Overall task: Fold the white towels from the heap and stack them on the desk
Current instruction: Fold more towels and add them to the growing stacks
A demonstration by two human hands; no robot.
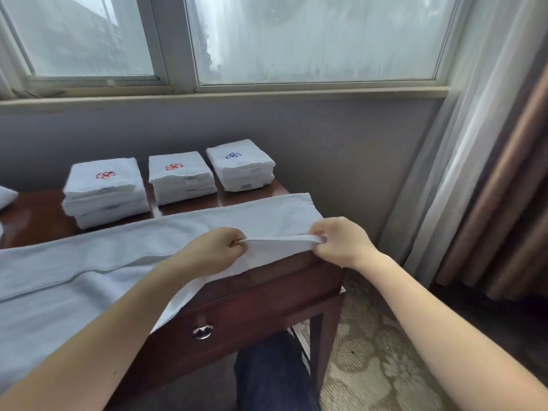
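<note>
Gripping white towel (89, 262) in curled fingers (232, 240), left hand (212, 252), right hand (341, 243), lengthwise left-right along desk (267, 292)

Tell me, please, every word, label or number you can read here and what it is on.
No legible words or numbers anywhere.
Sewn tags on the middle stack and right stack: too small and blurred to read.
Embroidered emblems, no letters: red on the left stack and middle stack, blue on the right stack.

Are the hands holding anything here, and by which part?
Yes: both the left hand and right hand pinch the white towel along its short end edge, at the desk's right end.
</note>
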